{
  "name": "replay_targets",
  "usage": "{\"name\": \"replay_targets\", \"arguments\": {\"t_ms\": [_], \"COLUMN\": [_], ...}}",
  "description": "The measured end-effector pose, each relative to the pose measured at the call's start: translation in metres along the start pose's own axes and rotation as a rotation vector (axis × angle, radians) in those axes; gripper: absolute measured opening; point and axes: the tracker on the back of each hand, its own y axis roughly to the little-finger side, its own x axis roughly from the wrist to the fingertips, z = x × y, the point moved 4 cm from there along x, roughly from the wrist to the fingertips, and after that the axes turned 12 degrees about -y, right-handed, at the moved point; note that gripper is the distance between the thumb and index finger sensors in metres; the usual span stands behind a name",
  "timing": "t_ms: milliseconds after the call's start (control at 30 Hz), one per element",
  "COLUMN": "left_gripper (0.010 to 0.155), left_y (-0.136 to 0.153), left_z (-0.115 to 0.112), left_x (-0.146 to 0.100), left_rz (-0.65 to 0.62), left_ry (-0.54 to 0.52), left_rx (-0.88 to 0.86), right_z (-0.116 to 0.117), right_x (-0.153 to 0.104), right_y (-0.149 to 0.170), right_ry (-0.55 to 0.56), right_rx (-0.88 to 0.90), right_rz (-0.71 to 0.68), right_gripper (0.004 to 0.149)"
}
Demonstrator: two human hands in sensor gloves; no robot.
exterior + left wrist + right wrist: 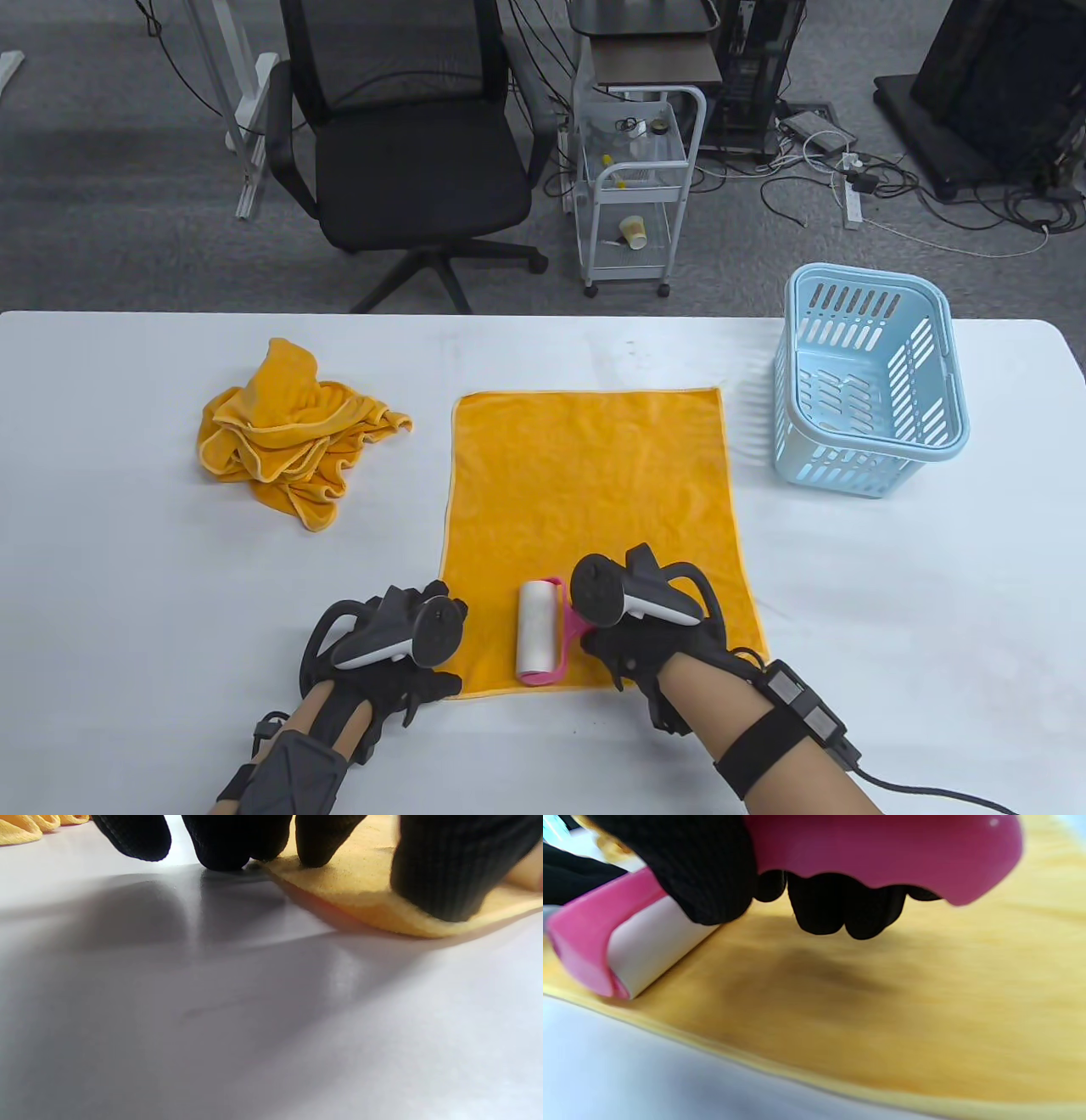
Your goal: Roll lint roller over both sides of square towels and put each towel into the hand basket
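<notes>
Roller on flat towel, near edge, both my hands down at that edge.

Lint roller [540,631] lies on the spread orange towel [585,501], white drum lengthwise, just inside the towel's near hem. My right hand [636,632] grips its pink handle, fingers curled round it; the right wrist view shows the drum touching cloth close to the hem. My left hand [399,658] sits at the towel's near-left corner, fingers [445,874] straight and spread, some pressing on cloth, some on bare surface [127,577]. Towel lies flat, four edges visible, far stretch of it open ahead of the roller. Crumpled towel heap [284,433] well apart to the left; blue hand basket [865,382] beside the towel's far-right corner, not touching it.
</notes>
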Motion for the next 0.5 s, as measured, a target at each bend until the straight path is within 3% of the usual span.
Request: {"name": "replay_targets", "arguments": {"t_ms": [333,500], "left_gripper": [0.083,0.083], "left_y": [-0.001,-0.001], "left_z": [0.0,0.0], "left_x": [0.0,0.0], "left_rz": [-0.002,-0.002], "left_ry": [0.001,0.001], "left_rx": [0.007,0.007], "right_z": [0.009,0.004], "right_x": [-0.057,-0.067], "right_y": [0.127,0.148], "right_ry": [-0.249,-0.284], "right_rx": [-0.206,-0.255], "right_rz": [0.463,0.559], "right_gripper": [0.058,0.057]}}
